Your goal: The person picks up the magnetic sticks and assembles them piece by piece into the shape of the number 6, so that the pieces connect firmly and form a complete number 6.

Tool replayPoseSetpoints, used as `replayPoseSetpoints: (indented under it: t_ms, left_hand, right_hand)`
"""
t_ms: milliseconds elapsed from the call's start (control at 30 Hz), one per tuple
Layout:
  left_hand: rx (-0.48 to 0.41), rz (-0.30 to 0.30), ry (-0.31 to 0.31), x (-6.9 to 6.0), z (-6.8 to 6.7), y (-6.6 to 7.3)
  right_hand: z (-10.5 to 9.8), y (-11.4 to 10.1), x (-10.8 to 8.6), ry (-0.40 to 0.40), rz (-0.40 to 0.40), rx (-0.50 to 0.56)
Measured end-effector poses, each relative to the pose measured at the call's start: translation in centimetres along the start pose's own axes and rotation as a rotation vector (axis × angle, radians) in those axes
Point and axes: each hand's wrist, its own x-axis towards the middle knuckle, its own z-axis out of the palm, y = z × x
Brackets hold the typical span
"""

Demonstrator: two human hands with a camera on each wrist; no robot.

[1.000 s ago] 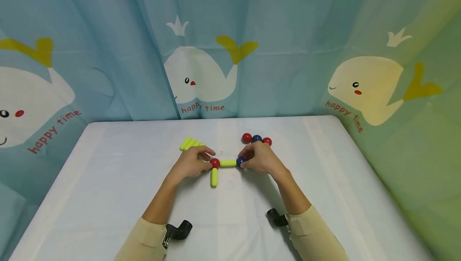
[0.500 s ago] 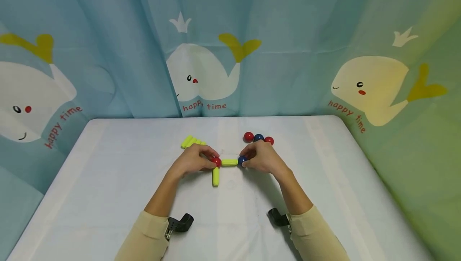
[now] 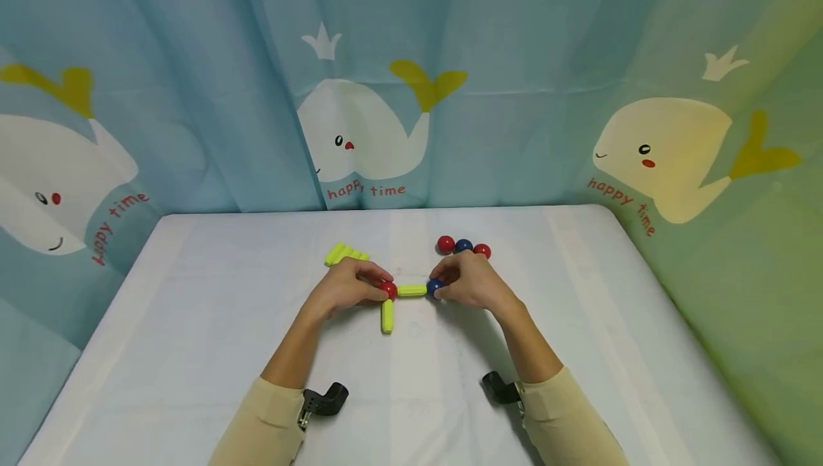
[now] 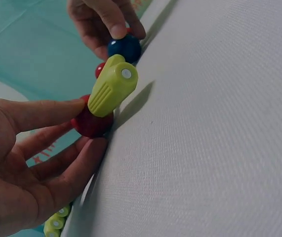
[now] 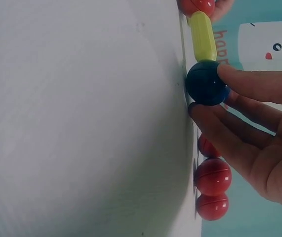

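Towards the far edge of the white-covered table point(image 3: 193, 352), head view: a red ball point(image 3: 389, 291) and a blue ball point(image 3: 434, 286) stand in line, bridged by a yellow-green rod point(image 3: 412, 290); a second rod point(image 3: 387, 316) runs from the red ball away from that edge. The left hand point(image 3: 347, 286) pinches the red ball, the right hand point(image 3: 472, 281) the blue ball. Spare rods point(image 3: 346, 252) and spare balls point(image 3: 464, 245) lie nearer the far edge. The curtain point(image 3: 527, 58) beyond reads "happy time" in red beneath each whale figure point(image 3: 373, 134).

Left wrist view: the digits are parted only by the red ball between them; the second rod's free end bears a pale disc point(image 4: 126, 74).

Right wrist view: the digits grip the blue ball, which meets the rod's end. The step in hand appears to be seating this joint; the next move probably calls for steadying the red ball while easing off the blue. No brand is legible on balls or rods.
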Motion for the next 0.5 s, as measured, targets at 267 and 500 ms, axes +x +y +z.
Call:
replayPoseSetpoints:
  t_ms: [267,500]
  left_hand:
    - [-0.035,-0.011,0.002,0.15,0.13,-0.16]
    - [-0.066,-0.030,-0.003,0.12,0.13,-0.12]
  right_hand:
    - [-0.13,0.46,0.15,-0.006,-0.036,-0.006]
    - [-0.33,0.23,0.01,-0.003,-0.044,-0.010]
